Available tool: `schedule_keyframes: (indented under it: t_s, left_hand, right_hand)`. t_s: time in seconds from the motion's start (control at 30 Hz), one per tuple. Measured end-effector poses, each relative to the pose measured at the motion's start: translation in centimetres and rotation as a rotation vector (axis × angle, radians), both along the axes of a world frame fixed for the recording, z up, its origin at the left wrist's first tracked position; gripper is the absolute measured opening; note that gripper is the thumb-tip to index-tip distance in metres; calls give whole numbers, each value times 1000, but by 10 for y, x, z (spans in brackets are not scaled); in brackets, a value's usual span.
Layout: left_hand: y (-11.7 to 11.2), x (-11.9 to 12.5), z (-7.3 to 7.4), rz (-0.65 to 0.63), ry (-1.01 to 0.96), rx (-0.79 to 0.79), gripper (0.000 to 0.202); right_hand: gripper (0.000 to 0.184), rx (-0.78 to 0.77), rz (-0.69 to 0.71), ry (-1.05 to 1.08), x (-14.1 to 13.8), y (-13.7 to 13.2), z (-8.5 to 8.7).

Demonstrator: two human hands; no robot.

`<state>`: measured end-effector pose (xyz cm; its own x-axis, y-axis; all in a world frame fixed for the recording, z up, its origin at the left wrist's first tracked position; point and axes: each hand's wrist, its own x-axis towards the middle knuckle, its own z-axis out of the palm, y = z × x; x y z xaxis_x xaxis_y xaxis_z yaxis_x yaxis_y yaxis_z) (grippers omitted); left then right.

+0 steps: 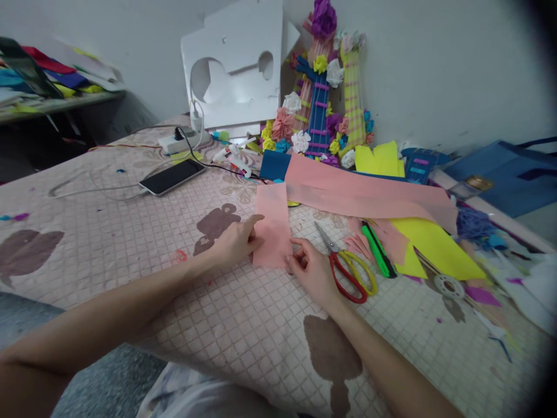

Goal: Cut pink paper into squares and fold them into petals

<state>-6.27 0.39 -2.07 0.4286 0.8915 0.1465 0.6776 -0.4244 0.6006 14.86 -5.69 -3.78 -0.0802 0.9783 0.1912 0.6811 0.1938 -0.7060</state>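
A rectangular sheet of pink paper point(272, 226) lies on the patterned tablecloth between my two hands. At its left edge, my left hand point(235, 241) rests with the index finger stretched over the paper; the lower fingers are partly hidden. The curled fingers of my right hand point(311, 270) meet the sheet's lower right edge, thumb and fingertips close together on it. Just right of that hand lie scissors point(348, 276) with one red and one yellow handle, blades pointing away. A green utility knife point(378, 249) is beside them.
A long pink paper strip point(365, 194) and yellow paper point(439, 244) spread across the right. White glue gun point(235, 159), phone point(173, 177) and power strip point(185, 139) with cables sit at back left. Paper-flower guitar models point(319, 110) and a white foam board point(243, 64) stand behind.
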Motion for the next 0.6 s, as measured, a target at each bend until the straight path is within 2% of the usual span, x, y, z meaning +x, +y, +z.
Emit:
schedule_keyframes:
  t_s: [0.6]
  left_hand:
    - [2, 2, -2, 14, 51, -17, 50]
  right_hand:
    - [30, 6, -12, -45, 0, 0, -2]
